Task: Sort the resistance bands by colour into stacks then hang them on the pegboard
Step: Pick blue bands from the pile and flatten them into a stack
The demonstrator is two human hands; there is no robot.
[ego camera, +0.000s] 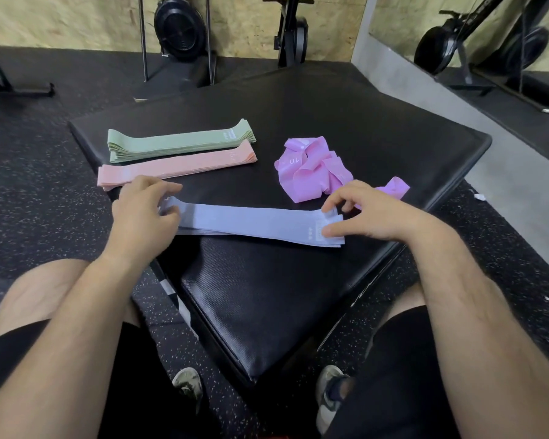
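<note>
The left hand point(143, 210) and right hand point(365, 213) each pinch an end of the lavender stack point(251, 221) at 6 o'clock, probably squaring its edges. 2 finished stacks sit at 11 and loose purple bands point(314, 169) at 1.

I note a black rubber floor point(29, 201) flecked with pale specks. A black padded platform point(298, 296) sits on it, one corner toward me. The far wall point(76, 17) is pale chipboard. Against it stand a fan-wheel exercise machine point(179, 26) and a second black machine point(292, 30). At right, a grey concrete strip point(504, 185) runs below what looks like a wall mirror point(393, 20).
</note>
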